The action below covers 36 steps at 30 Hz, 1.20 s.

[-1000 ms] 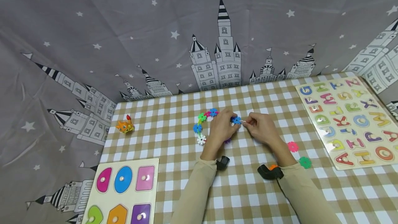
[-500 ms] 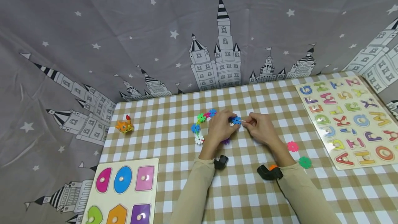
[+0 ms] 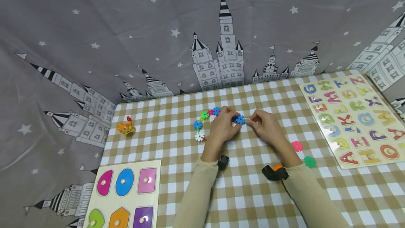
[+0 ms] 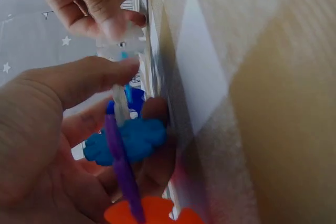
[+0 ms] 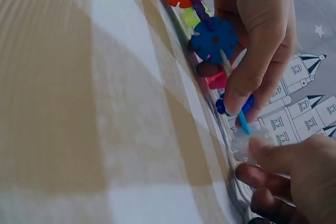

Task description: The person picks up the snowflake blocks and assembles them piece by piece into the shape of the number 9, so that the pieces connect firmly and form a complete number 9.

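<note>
A curved chain of notched, flower-shaped plastic discs point(image 3: 198, 125) in several colours lies partly behind my left hand point(image 3: 223, 126) in the head view. That hand's thumb and fingers grip the chain near its right end, around a dark blue disc point(image 5: 239, 103). My right hand point(image 3: 267, 126) pinches a whitish, see-through disc point(image 5: 244, 142) by its edge. A light blue disc point(image 5: 244, 123), seen edge-on, touches the whitish one between the two hands. Purple point(image 4: 123, 174), blue point(image 4: 149, 135) and orange point(image 4: 152, 211) discs of the chain hang by the left palm. Part of the chain is hidden.
Loose pink point(image 3: 297, 146), green point(image 3: 309, 162) and orange point(image 3: 278, 167) discs lie near the right forearm. An alphabet puzzle board point(image 3: 335, 154) lies at the right, a shape puzzle board point(image 3: 126, 200) at the front left. A small orange toy figure point(image 3: 126, 128) stands at the left.
Both hands have shifted slightly away from the body, and the chain's left end with its white disc has moved the same way. The purple disc below the left hand has gone mostly out of sight.
</note>
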{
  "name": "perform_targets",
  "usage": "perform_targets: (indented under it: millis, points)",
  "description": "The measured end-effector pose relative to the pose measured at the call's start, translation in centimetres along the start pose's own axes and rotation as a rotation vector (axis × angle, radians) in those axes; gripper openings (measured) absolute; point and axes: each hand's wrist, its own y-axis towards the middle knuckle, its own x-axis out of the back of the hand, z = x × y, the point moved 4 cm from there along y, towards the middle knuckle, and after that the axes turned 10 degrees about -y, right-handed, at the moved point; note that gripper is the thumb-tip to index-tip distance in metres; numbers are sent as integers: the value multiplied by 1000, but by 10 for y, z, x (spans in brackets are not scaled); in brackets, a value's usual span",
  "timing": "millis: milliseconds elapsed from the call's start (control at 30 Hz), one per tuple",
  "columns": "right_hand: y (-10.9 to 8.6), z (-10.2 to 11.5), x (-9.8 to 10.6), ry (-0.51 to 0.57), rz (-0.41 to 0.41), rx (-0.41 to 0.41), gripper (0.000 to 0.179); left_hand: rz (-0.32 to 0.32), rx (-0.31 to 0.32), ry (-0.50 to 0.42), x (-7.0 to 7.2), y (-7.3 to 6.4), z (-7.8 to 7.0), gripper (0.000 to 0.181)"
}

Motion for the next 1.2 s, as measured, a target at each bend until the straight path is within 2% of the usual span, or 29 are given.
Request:
perform_targets:
  millis: [133,233,300,467,533,667,767,967,1067,1200]
  points:
    - [-6,-5,10,26,50,26,24,4,21,6,0,0,0,36]
    - [-18,-16,27,54,99,83,31,-1,14,0,-1,1,0,34]
    - [-28,-27,40,67,162,109,32,-1,6,3,-1,1,0,34]
    - [-46,-53,58,116,370,66,32,2,-10,3,-1,1,-1,34]
    - [-48,-57,60,132,413,47,30,1,-11,1,-1,1,-1,33]
    - [-49,-54,63,161,438,71,31,4,-12,-5,-3,1,-2,33]
    - [-53,-50,65,160,480,118,35,15,-13,-22,-4,-1,-2,33]
    - [-69,-52,69,69,565,183,37,14,-13,-27,-3,-1,-1,33]
    - [-71,-52,69,28,559,168,30,10,-13,-23,-3,-1,0,33]
    - [-67,-50,68,-120,496,139,28,12,-17,-24,-4,0,-1,33]
